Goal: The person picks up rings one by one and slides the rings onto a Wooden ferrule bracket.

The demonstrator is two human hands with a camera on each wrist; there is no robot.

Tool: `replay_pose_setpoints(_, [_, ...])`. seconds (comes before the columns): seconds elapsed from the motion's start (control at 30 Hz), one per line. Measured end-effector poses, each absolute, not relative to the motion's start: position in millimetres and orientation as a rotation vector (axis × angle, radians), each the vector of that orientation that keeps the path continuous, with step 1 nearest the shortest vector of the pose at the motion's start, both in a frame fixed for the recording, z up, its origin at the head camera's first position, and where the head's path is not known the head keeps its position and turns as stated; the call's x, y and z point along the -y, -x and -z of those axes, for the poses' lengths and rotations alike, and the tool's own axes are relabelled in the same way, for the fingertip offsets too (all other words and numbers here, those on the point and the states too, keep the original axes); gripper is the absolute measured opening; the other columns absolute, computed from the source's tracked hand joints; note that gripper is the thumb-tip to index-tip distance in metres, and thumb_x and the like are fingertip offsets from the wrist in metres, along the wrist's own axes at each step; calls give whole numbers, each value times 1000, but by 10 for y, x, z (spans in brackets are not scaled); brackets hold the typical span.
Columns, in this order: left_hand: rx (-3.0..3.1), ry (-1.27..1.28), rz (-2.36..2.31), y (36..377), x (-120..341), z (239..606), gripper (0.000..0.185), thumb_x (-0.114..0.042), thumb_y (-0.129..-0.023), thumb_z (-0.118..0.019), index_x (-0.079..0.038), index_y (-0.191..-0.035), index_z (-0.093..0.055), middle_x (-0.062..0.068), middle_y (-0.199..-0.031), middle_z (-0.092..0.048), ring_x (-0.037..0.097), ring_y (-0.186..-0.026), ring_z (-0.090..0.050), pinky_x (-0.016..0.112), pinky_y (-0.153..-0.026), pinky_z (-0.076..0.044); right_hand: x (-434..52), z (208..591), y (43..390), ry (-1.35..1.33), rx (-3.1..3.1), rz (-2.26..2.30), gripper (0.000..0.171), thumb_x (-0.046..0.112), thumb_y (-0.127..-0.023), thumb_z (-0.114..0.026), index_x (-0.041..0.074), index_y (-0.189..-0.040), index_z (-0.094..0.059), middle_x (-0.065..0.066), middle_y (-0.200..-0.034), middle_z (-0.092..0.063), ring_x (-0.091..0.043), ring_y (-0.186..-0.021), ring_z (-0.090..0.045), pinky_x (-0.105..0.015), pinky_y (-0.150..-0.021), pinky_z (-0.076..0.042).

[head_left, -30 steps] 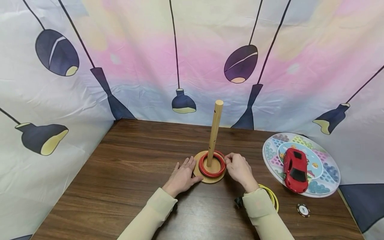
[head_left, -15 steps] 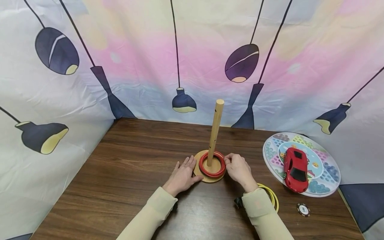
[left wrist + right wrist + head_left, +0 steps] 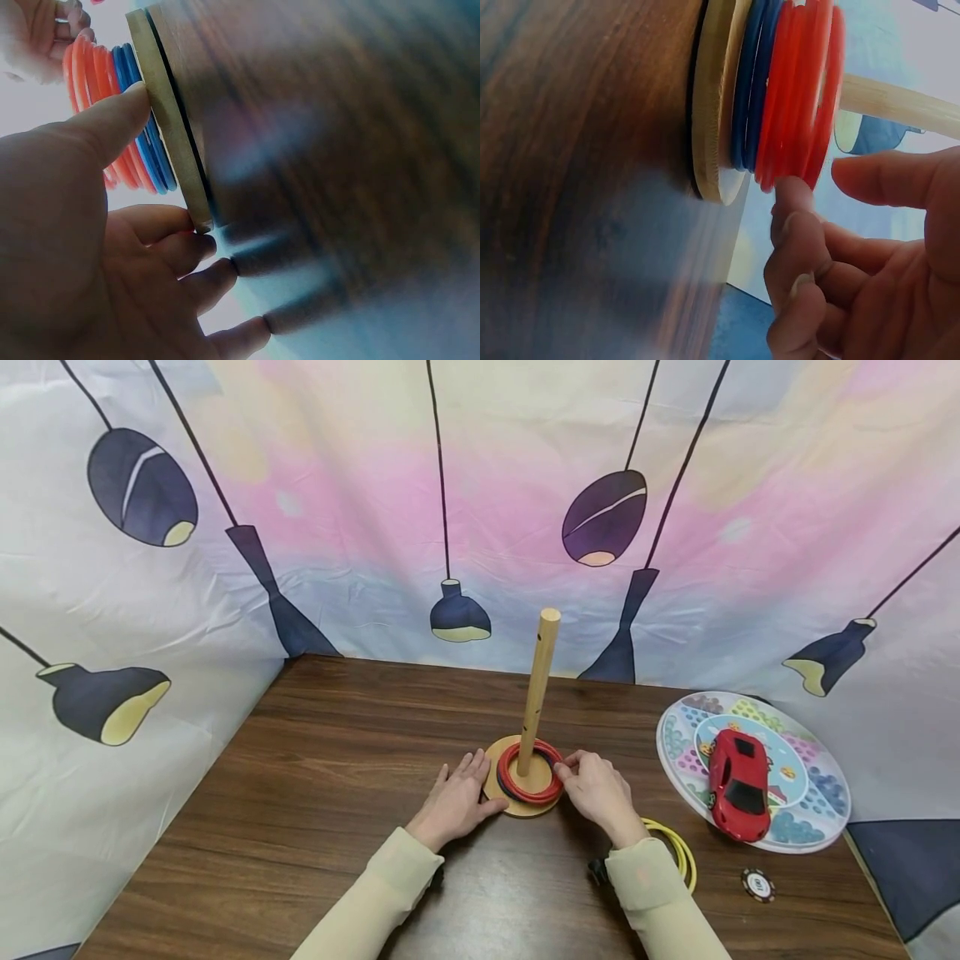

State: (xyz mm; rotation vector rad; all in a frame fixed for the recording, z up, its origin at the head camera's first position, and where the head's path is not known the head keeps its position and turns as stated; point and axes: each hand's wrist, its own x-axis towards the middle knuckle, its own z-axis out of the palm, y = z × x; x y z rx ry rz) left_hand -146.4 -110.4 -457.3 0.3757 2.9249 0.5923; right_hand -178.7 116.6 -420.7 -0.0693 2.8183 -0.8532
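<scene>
The right hand (image 3: pixel 596 789) has its grip curled at the red rings (image 3: pixel 799 90), fingertip and thumb at their rim, whether pinched I cannot tell. They sit on blue rings (image 3: pixel 750 82) around the wooden peg (image 3: pixel 538 693), on its round base (image 3: pixel 525 806). The left hand (image 3: pixel 457 797) lies flat, fingers straight, thumb against that base. A yellow ring (image 3: pixel 678 852) waits on the counter (image 3: pixel 337 777), partly hidden by the sleeve. Wrist views blur the ring count
</scene>
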Motion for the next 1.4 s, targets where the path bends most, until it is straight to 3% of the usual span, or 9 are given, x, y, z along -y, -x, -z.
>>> replay_pose_setpoints(0.37, [-2928, -373, -601, 1458, 1113, 4590, 82, -54, -92, -59, 0, -149, -36, 16, -156, -29, 31, -144, -24, 60, -112, -19, -1185, 4249, 1764, 121, -2769, 920, 39, 34, -96, -59, 2, -119, -65, -3, -61, -51, -18, -54, -46, -30, -50, -34])
replay_pose_setpoints(0.63, [-2933, -385, -594, 1460, 1106, 4603, 82, -54, -92, -59, 0, -149, -36, 16, -156, -29, 31, -144, -25, 60, -111, -20, -1241, 4223, 1734, 91, -2810, 860, 43, 38, -96, -58, 4, -122, -65, -1, -73, -59, -19, -66, -53, -33, -58, -40])
replay_pose_setpoints(0.8, [-2931, -382, -595, 1461, 1104, 4604, 82, -53, -92, -59, 0, -149, -36, 15, -156, -29, 30, -144, -24, 60, -111, -20, -1342, 4125, 1652, 65, -2840, 799, 45, 40, -96, -57, 5, -124, -63, -1, -76, -63, -18, -64, -53, -34, -57, -42])
replay_pose_setpoints(0.9, [-2928, -380, -591, 1465, 1100, 4601, 82, -53, -92, -59, 0, -150, -35, 15, -156, -28, 30, -145, -24, 60, -112, -19, -1451, 4062, 1568, 68, -2877, 754, 40, 41, -95, -59, 7, -115, -66, 0, -73, -61, -18, -62, -52, -34, -55, -41])
replay_pose_setpoints(1.07, [-2929, -387, -592, 1463, 1098, 4598, 81, -53, -92, -59, 1, -149, -35, 15, -156, -29, 30, -144, -24, 60, -112, -19, -1697, 4022, 1382, 99, -2912, 634, 32, 45, -91, -64, 13, -87, -66, 3, -65, -55, -15, -56, -50, -33, -50, -38])
replay_pose_setpoints(1.4, [-2925, -373, -594, 1456, 1105, 4598, 81, -53, -92, -59, 0, -149, -35, 15, -156, -28, 31, -145, -24, 60, -112, -19, -2020, 4125, 1020, 162, -2834, 418, 41, 52, -79, -75, 21, -59, -58, 6, -56, -46, -13, -52, -43, -31, -47, -30])
